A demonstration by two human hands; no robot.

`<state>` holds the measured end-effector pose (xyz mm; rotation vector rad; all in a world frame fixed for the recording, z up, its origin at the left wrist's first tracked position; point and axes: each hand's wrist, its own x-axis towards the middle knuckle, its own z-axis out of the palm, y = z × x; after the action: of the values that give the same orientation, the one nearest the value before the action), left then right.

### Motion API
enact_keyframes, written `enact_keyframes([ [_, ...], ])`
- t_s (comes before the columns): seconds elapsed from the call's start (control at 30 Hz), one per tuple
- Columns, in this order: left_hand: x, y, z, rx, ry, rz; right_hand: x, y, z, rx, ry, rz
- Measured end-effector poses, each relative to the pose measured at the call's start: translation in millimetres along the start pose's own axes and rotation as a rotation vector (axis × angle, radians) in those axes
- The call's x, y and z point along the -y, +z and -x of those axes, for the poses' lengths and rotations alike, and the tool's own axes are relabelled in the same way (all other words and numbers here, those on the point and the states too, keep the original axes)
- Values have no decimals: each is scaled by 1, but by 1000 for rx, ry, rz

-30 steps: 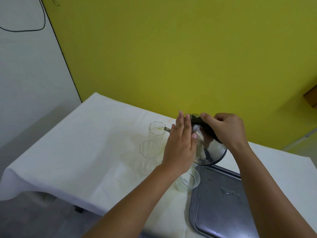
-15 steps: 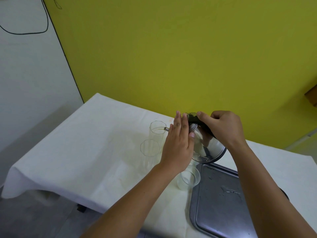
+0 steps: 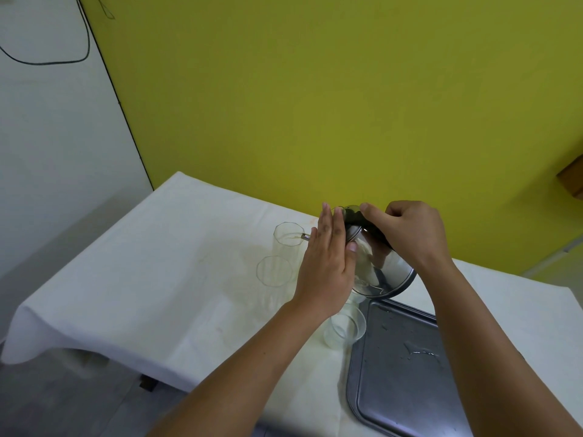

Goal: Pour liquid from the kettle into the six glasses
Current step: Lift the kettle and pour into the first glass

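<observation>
A shiny steel kettle is tipped hard to the left, its thin spout over the rim of the far glass. My right hand grips its black handle from above. My left hand lies flat, fingers straight, against the kettle's lid side and hides the front of the kettle. A second clear glass stands just nearer, left of my left hand. A third glass stands under my left wrist beside the tray. Other glasses are hidden or out of sight.
A wet steel tray lies at the near right of the table. A white cloth covers the table, whose left and near edges drop off. The yellow wall stands close behind the table.
The hands and the kettle hold almost the same pose over the far glass. The view has shifted slightly.
</observation>
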<state>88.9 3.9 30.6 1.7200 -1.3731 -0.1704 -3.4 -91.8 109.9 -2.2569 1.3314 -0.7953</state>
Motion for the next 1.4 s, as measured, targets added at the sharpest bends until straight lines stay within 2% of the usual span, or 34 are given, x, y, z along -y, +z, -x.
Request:
enact_keyframes([
  [0.67,0,-2,-1,22,0,22,1,0,0,-13,-11,-3],
  [0.9,1,-5,-3,87,27,23,-10,4,2,-4,81,-98],
  [1.23,2,-8,-6,128,34,28,-12,6,1,-19,98,-143],
  [1.4,-2,-9,-11,144,95,-16,-26,8,7,-42,182,-307],
])
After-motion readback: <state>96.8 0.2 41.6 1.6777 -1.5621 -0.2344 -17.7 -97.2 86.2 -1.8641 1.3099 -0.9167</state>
